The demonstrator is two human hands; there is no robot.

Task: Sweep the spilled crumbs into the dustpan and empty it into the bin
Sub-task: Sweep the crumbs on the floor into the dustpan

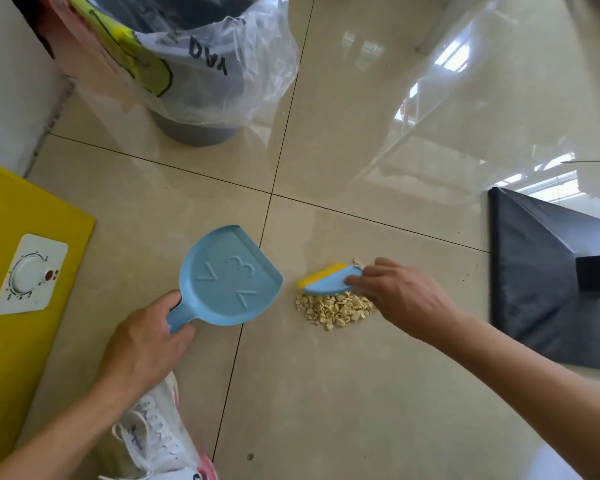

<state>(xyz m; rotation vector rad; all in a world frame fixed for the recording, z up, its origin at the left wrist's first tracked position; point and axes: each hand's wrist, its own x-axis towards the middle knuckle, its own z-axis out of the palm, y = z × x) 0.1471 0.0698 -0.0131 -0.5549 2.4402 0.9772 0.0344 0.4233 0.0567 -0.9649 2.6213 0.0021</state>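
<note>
A pile of pale yellow crumbs (335, 309) lies on the beige tiled floor. My right hand (400, 294) grips a small blue brush with yellow bristles (328, 280), held just behind the pile. My left hand (146, 337) holds the handle of a light blue dustpan (231, 277), whose open edge faces the crumbs a short gap to their left. The pan looks empty. A grey bin lined with a clear plastic bag (205, 74) stands at the far left.
A yellow board (21, 220) carrying a white dial timer (30, 273) lies at the left. A black box (548, 271) sits at the right, with clear plastic sheeting (482, 81) behind it. My white shoe (156, 434) is at the bottom.
</note>
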